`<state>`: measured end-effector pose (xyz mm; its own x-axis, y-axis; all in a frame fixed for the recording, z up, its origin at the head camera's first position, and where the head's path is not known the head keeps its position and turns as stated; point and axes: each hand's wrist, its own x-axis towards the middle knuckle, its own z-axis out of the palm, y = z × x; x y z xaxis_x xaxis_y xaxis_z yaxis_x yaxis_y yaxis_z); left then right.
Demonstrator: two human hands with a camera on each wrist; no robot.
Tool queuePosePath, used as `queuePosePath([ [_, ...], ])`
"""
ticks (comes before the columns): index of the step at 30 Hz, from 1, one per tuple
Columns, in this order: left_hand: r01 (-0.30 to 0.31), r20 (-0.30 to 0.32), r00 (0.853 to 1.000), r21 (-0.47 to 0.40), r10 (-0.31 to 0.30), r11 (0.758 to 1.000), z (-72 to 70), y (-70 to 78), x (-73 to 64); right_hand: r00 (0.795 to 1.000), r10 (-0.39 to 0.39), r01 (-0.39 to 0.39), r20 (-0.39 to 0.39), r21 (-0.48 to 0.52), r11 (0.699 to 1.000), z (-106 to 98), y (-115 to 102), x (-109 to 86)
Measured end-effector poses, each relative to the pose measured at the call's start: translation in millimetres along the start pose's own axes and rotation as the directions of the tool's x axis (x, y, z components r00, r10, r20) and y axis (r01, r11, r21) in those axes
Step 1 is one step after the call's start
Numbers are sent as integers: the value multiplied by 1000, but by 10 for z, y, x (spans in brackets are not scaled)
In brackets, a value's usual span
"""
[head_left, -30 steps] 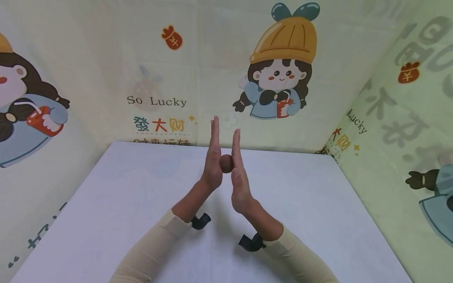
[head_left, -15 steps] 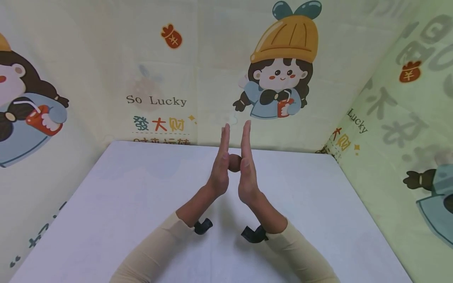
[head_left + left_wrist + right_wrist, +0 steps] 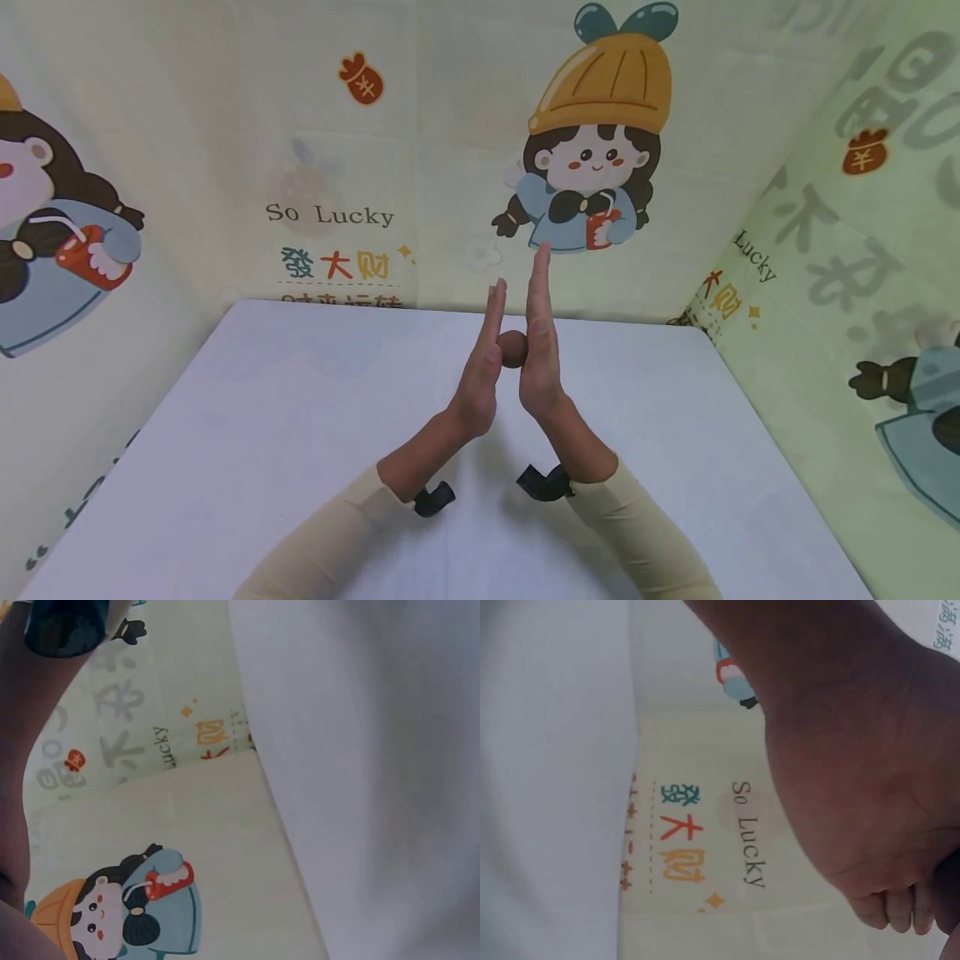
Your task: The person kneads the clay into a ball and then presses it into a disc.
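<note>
A small brown ball [image 3: 513,349] sits pressed between two upright palms, held above the table. On its left side is my left hand [image 3: 480,375], fingers straight and pointing up. My right hand [image 3: 540,358] flattens against the ball's other side, its straight fingertips higher than the left ones. In the right wrist view, the palm of my right hand [image 3: 862,772] fills the right side, with the ball mostly hidden at the edge. Only part of my left hand [image 3: 11,840] shows along the left edge of the left wrist view.
Below the hands spreads a white table [image 3: 337,400]. Printed cloth walls [image 3: 450,150] with cartoon figures and lettering enclose it at the back and sides. Dark bands [image 3: 543,483] with camera mounts sit at both wrists.
Both hands have shifted to the right with the ball between them. The right hand has risen relative to the left, which has slid lower.
</note>
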<state>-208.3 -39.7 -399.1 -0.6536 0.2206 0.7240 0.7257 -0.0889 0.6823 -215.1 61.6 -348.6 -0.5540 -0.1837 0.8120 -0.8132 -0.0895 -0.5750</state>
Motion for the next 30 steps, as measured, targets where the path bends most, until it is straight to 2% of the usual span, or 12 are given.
queuePosePath([
  [10,-49,-10,999,4,49,999,10,112,14,999,19,-21,31,52,998,7,111,-42],
  [19,-46,-49,998,-6,46,999,3,227,67,998,46,-50,44,90,995,62,152,-112],
  [25,-90,-90,992,20,91,996,-57,292,146,996,63,-70,63,107,992,128,138,-166],
  [30,-99,-118,988,24,101,995,-132,326,204,993,85,-93,79,99,991,189,133,-250],
])
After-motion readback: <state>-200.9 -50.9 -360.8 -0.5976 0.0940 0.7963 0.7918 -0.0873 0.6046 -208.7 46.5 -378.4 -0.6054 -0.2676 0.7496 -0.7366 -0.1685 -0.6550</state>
